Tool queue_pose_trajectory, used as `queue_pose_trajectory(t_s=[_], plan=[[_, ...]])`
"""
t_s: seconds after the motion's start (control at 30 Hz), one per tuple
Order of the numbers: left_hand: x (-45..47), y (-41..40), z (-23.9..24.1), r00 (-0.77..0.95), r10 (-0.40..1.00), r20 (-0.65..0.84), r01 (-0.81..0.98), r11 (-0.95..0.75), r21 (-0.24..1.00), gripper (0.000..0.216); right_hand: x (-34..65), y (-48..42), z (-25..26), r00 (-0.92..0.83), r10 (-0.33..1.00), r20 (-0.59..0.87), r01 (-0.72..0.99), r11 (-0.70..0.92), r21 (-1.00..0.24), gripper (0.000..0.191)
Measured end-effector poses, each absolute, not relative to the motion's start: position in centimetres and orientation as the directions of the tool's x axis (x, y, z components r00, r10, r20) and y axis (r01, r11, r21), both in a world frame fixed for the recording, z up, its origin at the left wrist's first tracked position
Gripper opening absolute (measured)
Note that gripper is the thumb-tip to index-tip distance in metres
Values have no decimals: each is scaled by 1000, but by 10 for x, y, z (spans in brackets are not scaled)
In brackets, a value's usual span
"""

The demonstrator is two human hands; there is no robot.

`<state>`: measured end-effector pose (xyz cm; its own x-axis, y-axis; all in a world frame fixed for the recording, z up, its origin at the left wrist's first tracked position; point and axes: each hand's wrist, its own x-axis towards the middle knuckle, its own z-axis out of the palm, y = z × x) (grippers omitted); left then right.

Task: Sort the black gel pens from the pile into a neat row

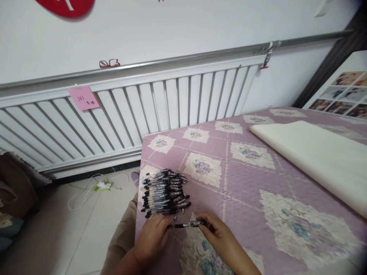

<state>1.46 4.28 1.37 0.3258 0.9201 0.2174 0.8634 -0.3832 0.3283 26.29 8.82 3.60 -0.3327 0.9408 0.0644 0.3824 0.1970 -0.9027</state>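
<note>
A pile of several black and clear pens [164,192] lies near the left edge of a bed covered by a purple flowered quilt [246,179]. Just in front of the pile, both my hands hold one pen [187,224] level above the quilt. My left hand [153,236] pinches its dark left end. My right hand [219,235] pinches the right end. Two small dark pen tips [179,213] lie loose between the pile and my hands.
A folded cream sheet [318,160] lies across the bed's right side. A white radiator [120,110] with a pink note [83,98] and red glasses [109,63] runs along the wall. A power strip with cables [101,186] lies on the floor at left.
</note>
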Motion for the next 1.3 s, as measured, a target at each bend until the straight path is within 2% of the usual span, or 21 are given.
queue_pose_trajectory(t_s=[0.27,0.57,1.3], plan=[[16,43,16,311,912,269,864,-389,319,11,269,90,36,-360,929,83,409,237,-881,21],[15,43,14,312,919,242,875,-377,302,14,248,87,25,-463,872,155,412,367,-834,16],[12,43,13,353,907,229,874,-407,264,14,226,87,27,-511,851,121,440,380,-813,19]])
